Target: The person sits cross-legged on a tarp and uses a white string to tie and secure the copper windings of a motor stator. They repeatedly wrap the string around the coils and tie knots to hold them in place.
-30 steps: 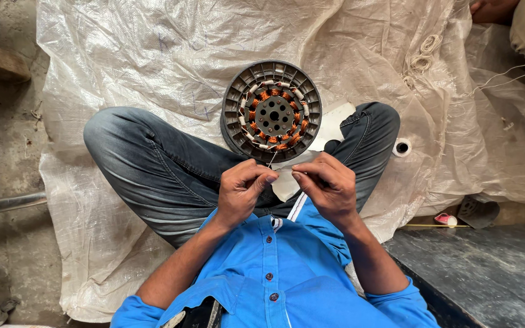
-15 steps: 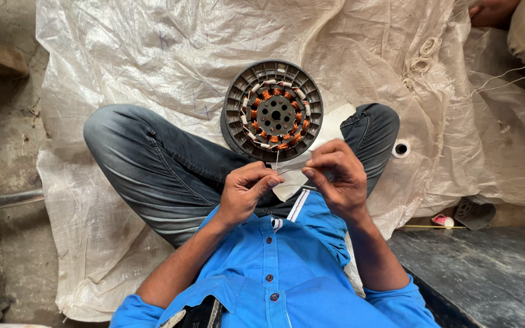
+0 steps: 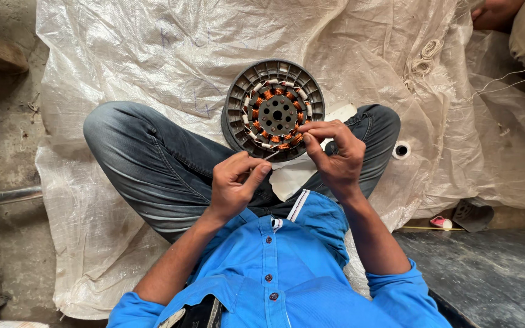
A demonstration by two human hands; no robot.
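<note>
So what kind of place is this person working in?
Probably an informal repair workshop for electric motors, worked at floor level. The person sits cross-legged on a white woven plastic sheet spread over bare concrete floor, with a round grey motor stator wound with copper coils resting by their knees.

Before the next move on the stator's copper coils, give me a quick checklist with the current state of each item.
1. Stator steady, propped against the crossed legs: ok.
2. Right hand at the stator's lower edge, fingertips on the coils: ok.
3. Left hand pinching something thin; wire or tool: cannot tell.
4. White paper piece on the lap under the hands: ok.
5. Coils seated all round: cannot tell, lower part hidden by fingers.
6. White tape roll lying on the sheet, beside the right knee: ok.
</note>
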